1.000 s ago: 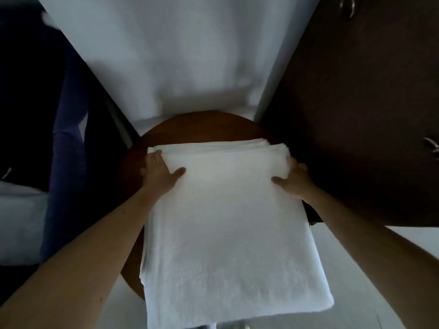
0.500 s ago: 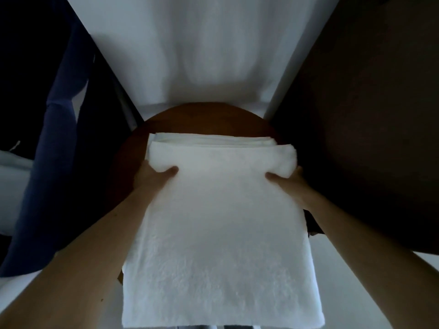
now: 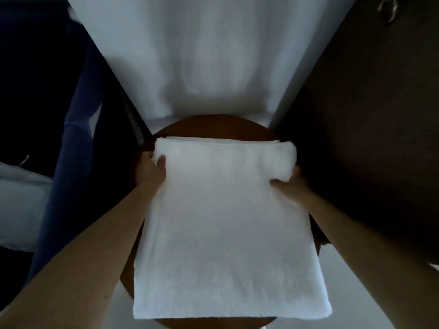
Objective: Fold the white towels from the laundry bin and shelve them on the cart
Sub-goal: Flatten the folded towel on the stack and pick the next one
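Observation:
A folded white towel (image 3: 225, 222) lies flat on a round brown wooden table (image 3: 218, 125), hanging over the table's near edge. My left hand (image 3: 150, 169) grips the towel's left side near its far corner, thumb on top and fingers tucked under. On the opposite side my right hand (image 3: 288, 185) holds the right edge the same way, thumb over the cloth. The far end of the towel shows several stacked layers.
A white draped surface (image 3: 213, 55) rises behind the table. A dark wooden cabinet (image 3: 368, 127) with a metal handle (image 3: 387, 9) stands at the right. Dark blue fabric (image 3: 78, 138) hangs at the left, with a pale surface (image 3: 21, 205) beyond it.
Both hands have slid from resting on top of the towel to gripping its side edges, fingers going underneath. The towel has shifted slightly toward me.

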